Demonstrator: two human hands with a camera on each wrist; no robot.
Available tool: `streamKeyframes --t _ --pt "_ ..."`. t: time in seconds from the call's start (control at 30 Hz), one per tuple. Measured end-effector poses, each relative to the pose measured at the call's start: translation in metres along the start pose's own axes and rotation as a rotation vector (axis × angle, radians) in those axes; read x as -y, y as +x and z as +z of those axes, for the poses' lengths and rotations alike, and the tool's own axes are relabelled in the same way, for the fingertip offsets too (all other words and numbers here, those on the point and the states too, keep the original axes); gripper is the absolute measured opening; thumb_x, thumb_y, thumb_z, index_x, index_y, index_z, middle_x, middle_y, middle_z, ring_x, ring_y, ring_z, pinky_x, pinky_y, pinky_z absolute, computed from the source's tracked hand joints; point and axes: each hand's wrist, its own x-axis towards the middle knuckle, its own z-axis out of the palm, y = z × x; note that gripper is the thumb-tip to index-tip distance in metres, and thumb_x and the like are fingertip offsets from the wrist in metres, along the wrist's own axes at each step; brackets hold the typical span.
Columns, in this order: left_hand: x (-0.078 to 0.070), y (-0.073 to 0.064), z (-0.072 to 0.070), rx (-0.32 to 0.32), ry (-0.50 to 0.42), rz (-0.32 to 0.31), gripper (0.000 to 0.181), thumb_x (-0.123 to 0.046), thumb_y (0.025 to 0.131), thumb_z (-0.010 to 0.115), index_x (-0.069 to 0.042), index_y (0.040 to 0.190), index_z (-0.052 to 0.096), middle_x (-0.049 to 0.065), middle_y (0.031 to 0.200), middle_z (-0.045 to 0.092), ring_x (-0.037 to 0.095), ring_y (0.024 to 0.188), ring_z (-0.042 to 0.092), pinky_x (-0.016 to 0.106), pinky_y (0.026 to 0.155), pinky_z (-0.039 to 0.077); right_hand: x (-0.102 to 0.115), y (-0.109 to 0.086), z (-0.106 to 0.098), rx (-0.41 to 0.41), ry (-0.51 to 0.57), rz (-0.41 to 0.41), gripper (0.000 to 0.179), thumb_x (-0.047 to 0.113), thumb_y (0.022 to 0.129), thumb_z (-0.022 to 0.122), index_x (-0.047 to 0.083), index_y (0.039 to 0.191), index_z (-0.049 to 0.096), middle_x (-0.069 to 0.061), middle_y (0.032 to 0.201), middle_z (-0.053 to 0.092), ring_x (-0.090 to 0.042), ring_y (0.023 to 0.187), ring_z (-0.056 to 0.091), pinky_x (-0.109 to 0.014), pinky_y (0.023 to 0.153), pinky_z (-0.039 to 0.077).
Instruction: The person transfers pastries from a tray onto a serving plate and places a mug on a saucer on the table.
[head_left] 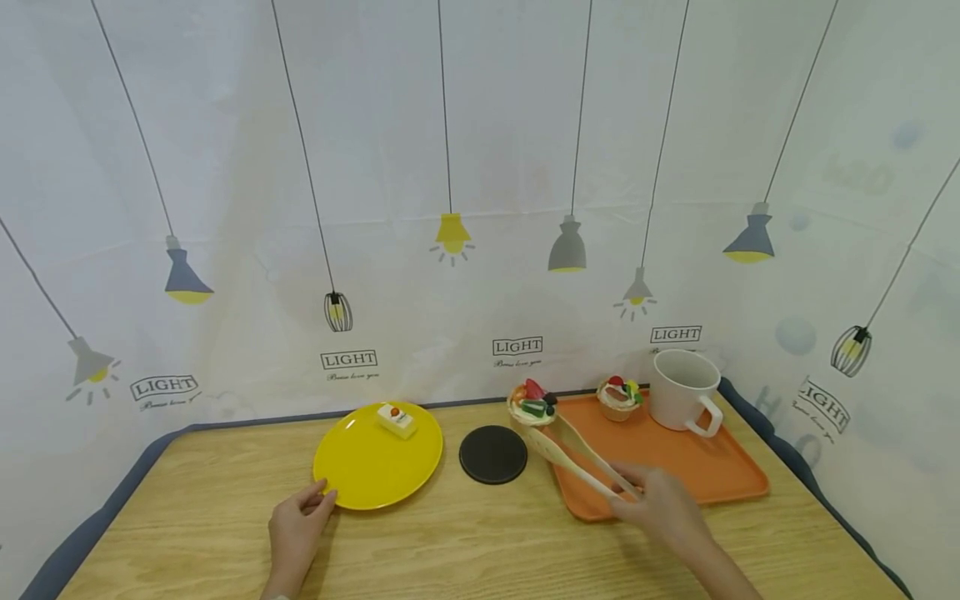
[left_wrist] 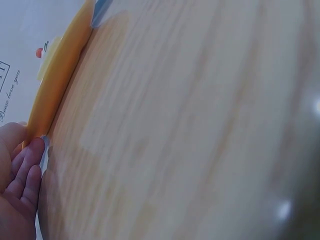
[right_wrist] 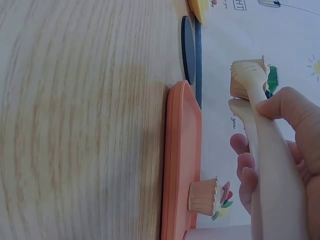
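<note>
In the head view my left hand (head_left: 297,527) pinches the near-left rim of a yellow plate (head_left: 352,475), thumb and fingers at its edge. A small white cake slice (head_left: 397,421) with an orange-red topping sits on that plate. My right hand (head_left: 663,508) grips pale tongs (head_left: 585,467), its fingers wrapped round both arms. Between the tong tips is a fruit tart (head_left: 532,404) topped with red, orange and green pieces. In the right wrist view this tart (right_wrist: 242,82) hangs well above the table, beyond the tray's left end.
An orange tray (head_left: 675,462) lies on the right, carrying a second fruit tart (head_left: 618,400) and a white mug (head_left: 682,392). A round black coaster (head_left: 492,455) lies between plate and tray on the wooden table (head_left: 450,550). Behind stands a backdrop (head_left: 480,292) printed with lamps.
</note>
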Motion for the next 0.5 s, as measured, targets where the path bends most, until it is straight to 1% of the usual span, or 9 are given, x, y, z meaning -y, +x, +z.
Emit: streamKeyframes --t 0.2,0.37,0.5 --pt "-0.0008 -0.0005 -0.0004 0.001 0.000 -0.010 0.035 -0.012 0.089 0.062 0.009 0.117 0.059 0.019 0.097 0.063 0.020 0.081 0.060 0.012 0.061 0.046 0.0033 0.0011 0.0038 -0.006 0.007 -0.029 0.045 0.013 0.074 0.072 0.005 0.118 0.064 0.002 0.086 0.069 -0.012 0.053 0.045 -0.022 0.039 0.031" --pt "-0.0015 -0.0007 -0.0006 -0.002 -0.001 -0.015 0.035 -0.012 0.089 0.062 0.009 0.116 0.059 0.019 0.096 0.063 0.019 0.080 0.060 0.012 0.060 0.046 0.0062 0.0034 0.0079 -0.005 0.003 -0.040 0.045 0.012 0.074 0.073 0.005 0.118 0.064 0.003 0.084 0.069 -0.011 0.057 0.048 -0.022 0.041 0.034" --pt "-0.0001 0.0006 -0.0003 -0.005 -0.001 -0.018 0.035 -0.013 0.089 0.063 0.009 0.116 0.059 0.019 0.096 0.063 0.020 0.080 0.061 0.012 0.061 0.046 0.0079 0.0053 0.0106 0.003 0.007 -0.033 0.045 0.012 0.075 0.073 0.006 0.118 0.064 0.004 0.084 0.068 -0.011 0.057 0.048 -0.023 0.041 0.035"
